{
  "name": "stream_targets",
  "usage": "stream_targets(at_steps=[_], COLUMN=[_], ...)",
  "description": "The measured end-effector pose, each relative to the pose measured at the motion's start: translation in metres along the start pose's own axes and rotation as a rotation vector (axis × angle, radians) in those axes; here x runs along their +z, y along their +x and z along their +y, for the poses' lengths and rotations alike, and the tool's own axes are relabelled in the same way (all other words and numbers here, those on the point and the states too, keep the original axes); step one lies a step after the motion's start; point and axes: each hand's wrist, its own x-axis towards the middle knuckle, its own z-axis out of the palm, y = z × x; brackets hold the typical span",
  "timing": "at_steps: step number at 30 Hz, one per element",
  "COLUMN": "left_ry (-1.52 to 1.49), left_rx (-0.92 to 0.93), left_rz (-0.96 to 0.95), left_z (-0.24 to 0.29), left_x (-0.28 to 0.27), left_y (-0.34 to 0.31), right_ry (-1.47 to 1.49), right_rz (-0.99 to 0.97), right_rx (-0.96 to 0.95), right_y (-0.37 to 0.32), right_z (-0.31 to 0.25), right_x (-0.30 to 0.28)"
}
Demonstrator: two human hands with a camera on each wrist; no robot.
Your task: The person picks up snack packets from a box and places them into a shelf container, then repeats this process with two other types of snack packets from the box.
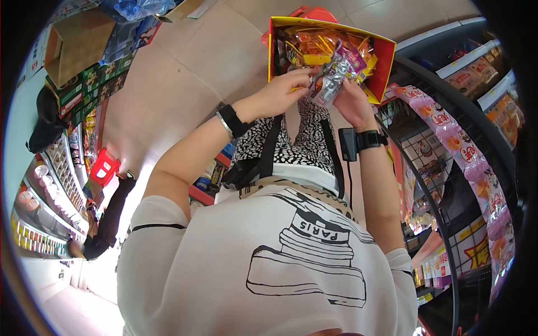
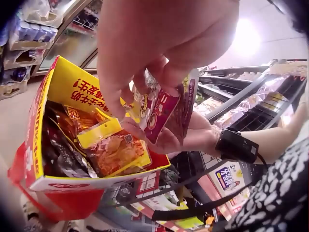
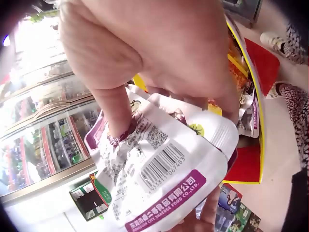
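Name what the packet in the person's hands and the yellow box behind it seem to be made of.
Snack packet: thin plastic or foil film, glossy, judging by its creases, shine and printed barcode. Yellow box: printed cardboard, it seems, from its stiff flat walls and folded open edges; faintly glossy.

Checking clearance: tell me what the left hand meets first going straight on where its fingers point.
The left hand already pinches the purple-and-white snack packets; beyond them, probably the right hand.
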Motion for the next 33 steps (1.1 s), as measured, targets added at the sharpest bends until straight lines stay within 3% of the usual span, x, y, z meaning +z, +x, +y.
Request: stream_targets(at_steps=[2, 4, 5, 8, 10, 11, 13, 15, 17, 18, 19, 27, 33], left_ry=[0.002, -0.054, -0.056, -0.090, -0.112, -0.113, -0.142, -0.127, -0.289, 0.490, 1.196, 1.206, 0.908], left_rx=[-0.007, -0.286, -0.288, -0.372, -0.486, -0.489, -0.753, -0.801, -1.051, -0.799, -0.406, -0.596, -0.671], left_rz=[-0.062, -0.389, -0.385, -0.257, 0.251, 0.248, 0.590, 0.565, 0.620, 0.041, -0.553, -0.497, -0.181], left_z=[0.003, 0.003, 0.001, -0.018, -0.050, -0.061, -0.080, -0.090, -0.121, -0.141, -0.149, -0.146, -0.155], left_x=[-0.005, -0.012, -0.011, 0.002, 0.011, 0.013, 0.017, 0.019, 0.027, 0.017, 0.008, 0.013, 0.025], left_y=[0.005, 0.013, 0.014, 0.017, 0.022, 0.027, 0.040, 0.055, 0.073, 0.073, 0.069, 0.079, 0.071], right_ry=[-0.042, -0.037, -0.039, -0.064, -0.043, -0.024, -0.009, 0.002, -0.011, -0.025, -0.024, -0.001, 0.011], right_rz=[0.002, 0.045, 0.044, 0.130, 0.145, 0.158, 0.158, 0.185, 0.152, 0.116, 0.124, 0.099, 0.146], right_rx=[-0.017, -0.061, -0.057, -0.139, -0.150, -0.161, -0.174, -0.179, -0.173, -0.166, -0.165, -0.160, -0.166], right_y=[-0.004, -0.009, -0.010, -0.016, -0.018, -0.019, -0.021, -0.021, -0.022, -0.022, -0.024, -0.026, -0.026], right_z=[-0.002, -0.004, -0.005, -0.008, -0.010, -0.011, -0.012, -0.012, -0.011, -0.010, -0.009, -0.002, 0.002], right_x=[-0.002, -0.011, -0.017, -0.022, -0.028, -0.027, -0.025, -0.024, -0.028, -0.031, -0.033, -0.037, -0.043])
